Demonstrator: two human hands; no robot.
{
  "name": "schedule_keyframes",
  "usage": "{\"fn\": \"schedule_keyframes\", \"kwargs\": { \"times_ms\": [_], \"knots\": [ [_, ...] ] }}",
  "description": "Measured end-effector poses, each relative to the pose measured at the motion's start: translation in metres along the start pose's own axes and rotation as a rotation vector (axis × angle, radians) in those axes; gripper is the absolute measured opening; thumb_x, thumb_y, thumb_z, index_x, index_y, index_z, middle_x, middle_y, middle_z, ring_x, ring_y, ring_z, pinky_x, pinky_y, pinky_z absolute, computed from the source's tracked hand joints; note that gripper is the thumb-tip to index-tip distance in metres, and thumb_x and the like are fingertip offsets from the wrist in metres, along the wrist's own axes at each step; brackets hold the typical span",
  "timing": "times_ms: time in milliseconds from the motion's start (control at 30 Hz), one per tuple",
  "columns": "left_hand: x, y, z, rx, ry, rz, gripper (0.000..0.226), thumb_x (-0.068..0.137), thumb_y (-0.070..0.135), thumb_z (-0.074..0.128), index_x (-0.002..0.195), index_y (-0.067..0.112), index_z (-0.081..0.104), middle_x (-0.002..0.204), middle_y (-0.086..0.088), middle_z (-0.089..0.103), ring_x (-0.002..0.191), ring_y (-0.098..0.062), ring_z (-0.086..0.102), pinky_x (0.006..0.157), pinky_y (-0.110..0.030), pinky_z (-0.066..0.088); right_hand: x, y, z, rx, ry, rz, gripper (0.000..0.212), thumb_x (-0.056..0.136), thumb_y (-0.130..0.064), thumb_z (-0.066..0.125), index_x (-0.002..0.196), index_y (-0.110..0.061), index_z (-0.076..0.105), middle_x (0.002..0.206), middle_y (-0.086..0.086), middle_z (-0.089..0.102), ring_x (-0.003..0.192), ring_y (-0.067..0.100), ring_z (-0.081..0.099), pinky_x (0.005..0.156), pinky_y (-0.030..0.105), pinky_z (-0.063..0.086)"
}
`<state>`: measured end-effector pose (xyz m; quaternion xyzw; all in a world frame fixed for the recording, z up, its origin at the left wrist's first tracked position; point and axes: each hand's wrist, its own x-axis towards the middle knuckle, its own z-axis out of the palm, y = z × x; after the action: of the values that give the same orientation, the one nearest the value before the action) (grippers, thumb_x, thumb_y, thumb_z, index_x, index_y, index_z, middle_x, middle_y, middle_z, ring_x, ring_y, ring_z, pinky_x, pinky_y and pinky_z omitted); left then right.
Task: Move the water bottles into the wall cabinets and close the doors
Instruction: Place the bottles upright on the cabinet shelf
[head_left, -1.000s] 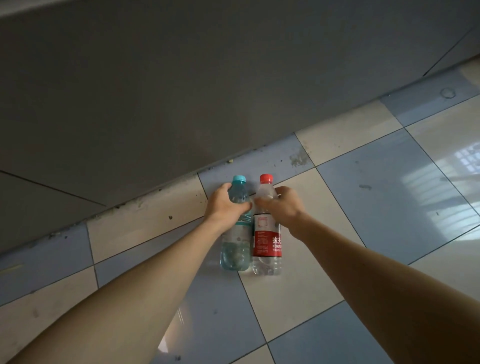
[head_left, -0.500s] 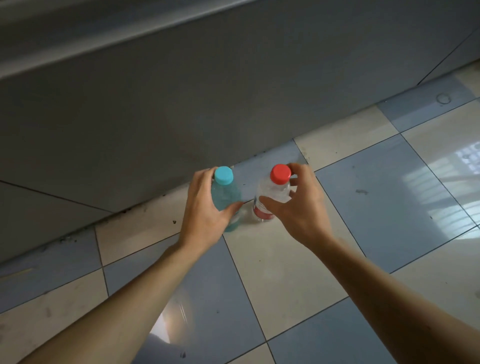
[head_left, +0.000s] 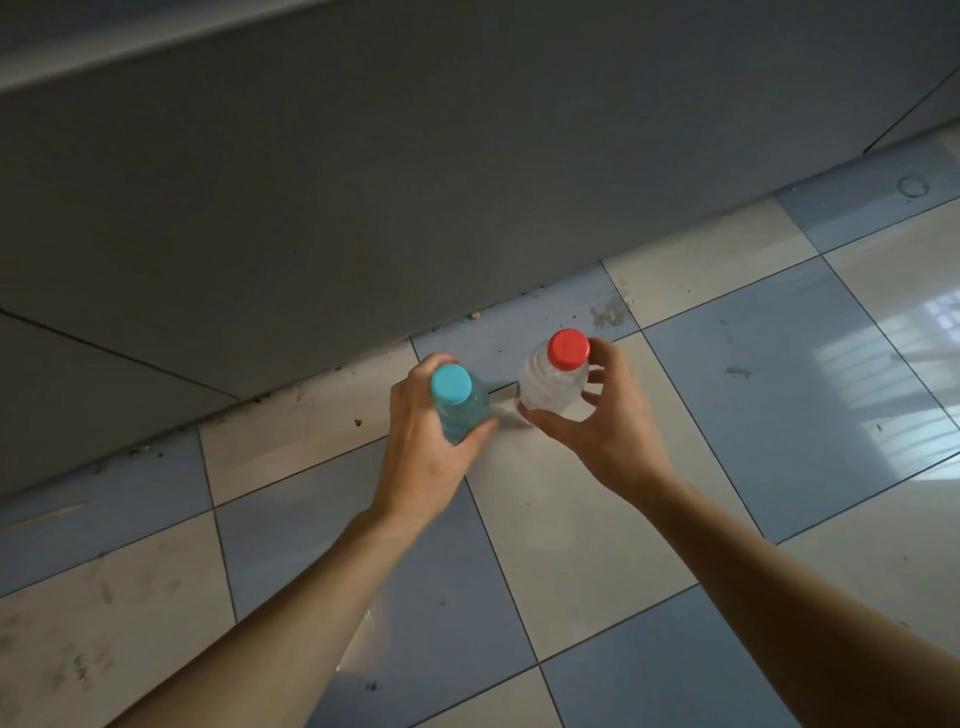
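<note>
Head view, looking down at the floor (head_left: 597, 519), blue and off-white checker tiles, scuffed and dirty near the wall.

Left hand (head_left: 431, 447) grasps the blue-cap bottle (head_left: 460, 405): fingers wrapped round the far side of the body, thumb on the near side, cap sticking up above the hand. Bottle is tinted blue, cap end pointing at the camera.

Right hand (head_left: 597, 426) grasps the red-cap bottle (head_left: 553, 379): thumb under the near side, fingers curled round the right side just below the cap. Clear ribbed shoulder visible, rest of the body hidden behind it.

The two bottles sit side by side between the hands, close but apart, red-cap one slightly further out from the hand than the blue one. Can't tell whether their bases touch the floor.

Beyond both hands: grey wall panel (head_left: 363, 208) with a dark seam, grime along its foot. Right of the right hand: window glare on the tiles.
</note>
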<state>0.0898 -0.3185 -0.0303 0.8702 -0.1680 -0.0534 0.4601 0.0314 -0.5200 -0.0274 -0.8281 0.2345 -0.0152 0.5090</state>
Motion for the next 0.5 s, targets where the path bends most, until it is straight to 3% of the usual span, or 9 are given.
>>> {"fn": "schedule_keyframes", "kwargs": {
  "times_ms": [67,133,200,267,400,500],
  "knots": [
    [-0.002,-0.005,0.0,-0.032,-0.026,-0.089,0.088,0.069,0.027,0.092,0.136,0.036,0.036,0.13,0.008,0.05,0.118,-0.013,0.047,0.093,-0.006,0.037,0.003,0.01,0.004,0.04,-0.042,0.063,0.1,0.069,-0.036,0.093,0.149,-0.025,0.034,0.141,-0.008,0.05,0.122,0.01,0.053,0.1,0.029,0.049],
    [-0.004,-0.009,0.002,-0.077,-0.017,-0.157,0.092,0.066,0.027,0.093,0.134,0.043,0.034,0.13,0.007,0.052,0.118,-0.016,0.05,0.095,-0.015,0.043,0.006,0.015,0.011,0.121,-0.068,0.097,0.096,0.071,-0.027,0.092,0.148,-0.023,0.036,0.137,-0.009,0.054,0.117,0.005,0.056,0.096,0.022,0.05],
    [-0.006,-0.014,0.005,-0.093,-0.004,-0.205,0.09,0.065,0.025,0.094,0.129,0.048,0.034,0.128,0.006,0.054,0.117,-0.019,0.054,0.094,-0.028,0.048,0.008,0.017,0.02,0.191,-0.059,0.101,0.084,0.072,-0.017,0.091,0.14,-0.024,0.042,0.126,-0.011,0.059,0.107,-0.003,0.06,0.081,0.01,0.051],
    [-0.006,-0.015,0.008,-0.089,-0.001,-0.256,0.088,0.066,0.025,0.093,0.126,0.05,0.034,0.126,0.004,0.056,0.113,-0.018,0.055,0.092,-0.03,0.05,0.01,0.017,0.028,0.211,-0.016,0.106,0.075,0.073,-0.013,0.089,0.133,-0.023,0.046,0.12,-0.01,0.062,0.101,-0.004,0.061,0.075,0.006,0.049],
    [-0.001,-0.011,0.011,-0.09,-0.001,-0.308,0.073,0.068,0.022,0.092,0.122,0.031,0.044,0.114,0.0,0.063,0.102,-0.018,0.061,0.079,-0.023,0.051,0.008,0.015,0.031,0.237,0.02,0.114,0.07,0.073,-0.013,0.089,0.13,-0.023,0.048,0.117,-0.007,0.063,0.105,0.008,0.062,0.079,0.015,0.052],
    [0.003,0.003,0.005,-0.099,-0.001,-0.336,0.068,0.066,0.02,0.092,0.114,0.034,0.045,0.104,0.004,0.065,0.093,-0.015,0.063,0.067,-0.011,0.046,0.0,0.006,0.027,0.267,-0.001,0.143,0.07,0.07,-0.015,0.091,0.127,-0.026,0.052,0.112,-0.011,0.067,0.099,0.007,0.066,0.079,0.027,0.058]
  ]
}}
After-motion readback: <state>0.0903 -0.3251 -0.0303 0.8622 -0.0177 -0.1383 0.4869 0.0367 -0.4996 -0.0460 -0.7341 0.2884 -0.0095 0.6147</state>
